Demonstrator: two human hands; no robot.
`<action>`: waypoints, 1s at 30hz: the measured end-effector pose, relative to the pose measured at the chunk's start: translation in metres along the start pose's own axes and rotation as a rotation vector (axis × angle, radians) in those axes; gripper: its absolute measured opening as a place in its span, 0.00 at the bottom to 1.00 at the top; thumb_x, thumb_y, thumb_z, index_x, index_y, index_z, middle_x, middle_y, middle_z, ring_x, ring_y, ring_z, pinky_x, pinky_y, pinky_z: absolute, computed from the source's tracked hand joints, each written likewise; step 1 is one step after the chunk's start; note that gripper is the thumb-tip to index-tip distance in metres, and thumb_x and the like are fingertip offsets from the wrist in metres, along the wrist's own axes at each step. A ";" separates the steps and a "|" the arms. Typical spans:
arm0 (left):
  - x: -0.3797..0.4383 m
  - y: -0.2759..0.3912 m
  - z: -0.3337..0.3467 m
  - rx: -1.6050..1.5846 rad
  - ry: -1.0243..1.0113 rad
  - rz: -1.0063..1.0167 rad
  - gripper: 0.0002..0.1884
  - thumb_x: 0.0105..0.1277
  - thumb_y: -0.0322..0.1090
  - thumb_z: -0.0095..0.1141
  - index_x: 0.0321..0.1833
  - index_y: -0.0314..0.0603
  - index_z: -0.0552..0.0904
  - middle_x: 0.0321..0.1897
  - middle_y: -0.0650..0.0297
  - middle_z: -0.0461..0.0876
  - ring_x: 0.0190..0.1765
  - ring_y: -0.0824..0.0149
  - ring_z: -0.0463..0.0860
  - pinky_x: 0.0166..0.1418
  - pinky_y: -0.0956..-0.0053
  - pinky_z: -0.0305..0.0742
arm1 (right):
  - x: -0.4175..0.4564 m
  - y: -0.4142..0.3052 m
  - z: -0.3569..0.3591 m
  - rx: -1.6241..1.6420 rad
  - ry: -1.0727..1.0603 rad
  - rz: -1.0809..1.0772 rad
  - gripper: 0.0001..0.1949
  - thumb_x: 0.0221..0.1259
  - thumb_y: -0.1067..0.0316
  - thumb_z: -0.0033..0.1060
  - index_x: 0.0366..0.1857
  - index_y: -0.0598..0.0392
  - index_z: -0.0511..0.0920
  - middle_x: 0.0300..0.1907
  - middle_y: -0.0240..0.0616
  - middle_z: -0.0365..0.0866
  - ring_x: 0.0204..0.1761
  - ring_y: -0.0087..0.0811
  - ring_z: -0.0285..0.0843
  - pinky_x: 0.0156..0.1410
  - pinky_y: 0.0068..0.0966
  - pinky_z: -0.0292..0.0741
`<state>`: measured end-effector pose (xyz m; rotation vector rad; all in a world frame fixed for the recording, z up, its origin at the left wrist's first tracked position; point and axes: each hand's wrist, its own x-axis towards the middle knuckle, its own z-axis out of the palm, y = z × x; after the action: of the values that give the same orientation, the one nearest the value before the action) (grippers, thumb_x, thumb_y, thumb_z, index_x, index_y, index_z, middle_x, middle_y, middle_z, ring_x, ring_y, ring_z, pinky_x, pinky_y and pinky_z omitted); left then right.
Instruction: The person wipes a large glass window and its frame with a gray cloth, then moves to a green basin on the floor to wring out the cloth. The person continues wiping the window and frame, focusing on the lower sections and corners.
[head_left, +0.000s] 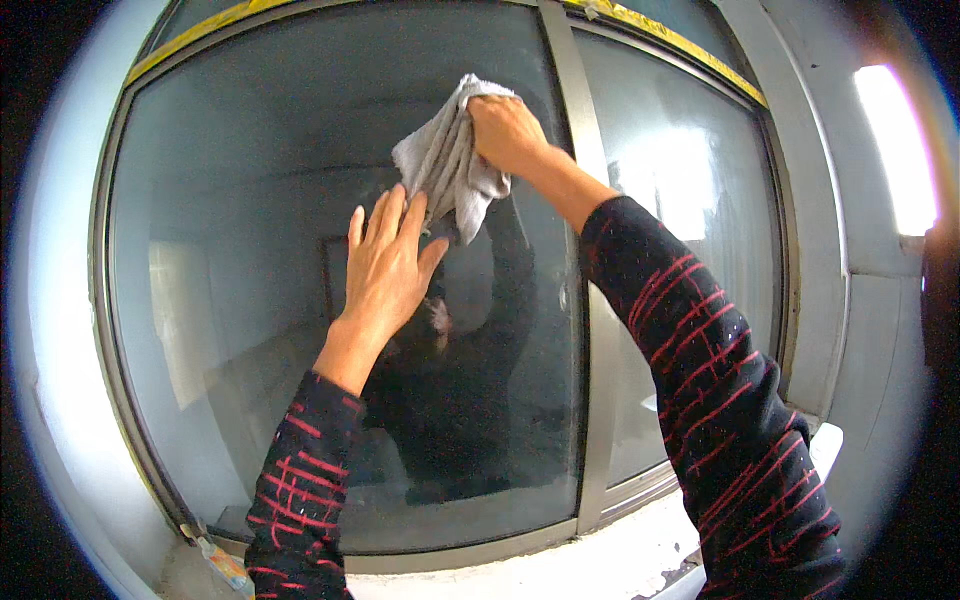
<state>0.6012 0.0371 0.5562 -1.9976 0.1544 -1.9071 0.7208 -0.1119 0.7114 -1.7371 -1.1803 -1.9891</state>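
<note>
My right hand (506, 131) grips a bunched grey cloth (450, 150) against the upper part of a large window pane (247, 202). The cloth's folds hang down and to the left of that hand. Just below the cloth's lower left edge is my left hand (386, 259), fingers spread, palm towards the glass and holding nothing; whether its fingertips touch the cloth or the pane is hard to tell. Dark reflections show in the glass.
A metal upright (592, 360) divides the large pane from a second pane (690, 180) on the right. Yellow tape (202, 31) runs along the top frame. A pale sill (480, 581) lies below, with a bottle bearing a coloured label (223, 562) at the lower left corner.
</note>
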 end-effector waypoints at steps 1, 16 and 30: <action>-0.006 -0.002 0.001 -0.025 -0.009 0.023 0.31 0.65 0.42 0.58 0.68 0.33 0.67 0.69 0.46 0.64 0.71 0.48 0.63 0.74 0.49 0.53 | 0.008 0.005 -0.002 -0.007 0.018 0.015 0.11 0.55 0.72 0.52 0.42 0.58 0.80 0.47 0.47 0.82 0.55 0.45 0.78 0.62 0.39 0.70; -0.014 -0.025 -0.012 -0.132 0.012 0.126 0.32 0.64 0.41 0.59 0.66 0.30 0.67 0.69 0.50 0.66 0.72 0.52 0.62 0.74 0.55 0.54 | 0.029 -0.003 -0.003 -0.112 0.184 0.061 0.08 0.52 0.74 0.53 0.34 0.61 0.81 0.40 0.52 0.82 0.47 0.51 0.80 0.53 0.42 0.75; -0.014 -0.024 -0.005 -0.161 0.044 0.123 0.33 0.63 0.42 0.60 0.67 0.32 0.66 0.68 0.51 0.66 0.70 0.53 0.65 0.73 0.56 0.57 | 0.027 -0.020 -0.005 -0.096 0.133 0.007 0.08 0.53 0.74 0.51 0.33 0.62 0.81 0.40 0.52 0.83 0.46 0.50 0.81 0.53 0.40 0.76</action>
<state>0.5910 0.0629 0.5508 -1.9970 0.4445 -1.9143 0.6970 -0.0944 0.7287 -1.6208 -1.0502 -2.1528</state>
